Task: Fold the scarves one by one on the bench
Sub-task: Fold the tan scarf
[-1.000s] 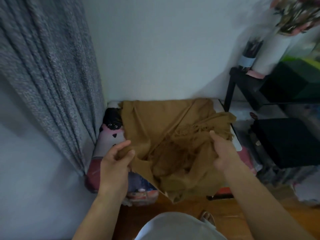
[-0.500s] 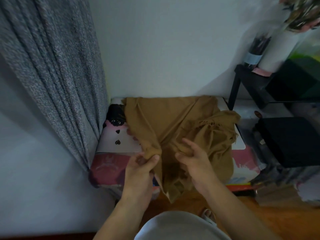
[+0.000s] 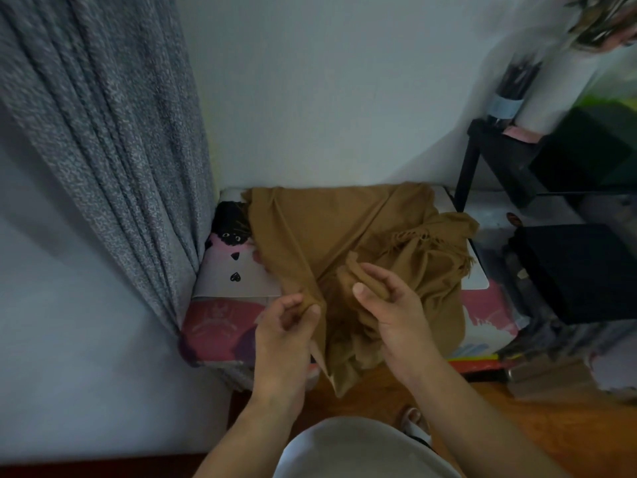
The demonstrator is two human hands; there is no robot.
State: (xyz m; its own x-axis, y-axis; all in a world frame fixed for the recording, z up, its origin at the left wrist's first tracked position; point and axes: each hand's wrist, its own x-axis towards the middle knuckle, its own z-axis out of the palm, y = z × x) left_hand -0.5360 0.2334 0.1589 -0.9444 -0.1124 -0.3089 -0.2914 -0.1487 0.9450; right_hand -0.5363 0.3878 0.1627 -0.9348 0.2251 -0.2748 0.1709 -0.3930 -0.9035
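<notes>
Nearest, left hand is pinching a fold of the brown scarf; right hand is gripping its bunched edge. Scarf is lying rumpled across the printed bench, its near end hanging over the front. Beyond, grey curtain is hanging left.

A lived-in room of a home, a corner by the look of it. Plain pale wall behind, speckled grey curtain hanging down the left side, wooden floor below. Against the wall, a small padded bench with a cartoon cat print in pink and white. At the right, a black shelf unit crowded with household odds and ends, among them a black box and a blurred bouquet.
</notes>
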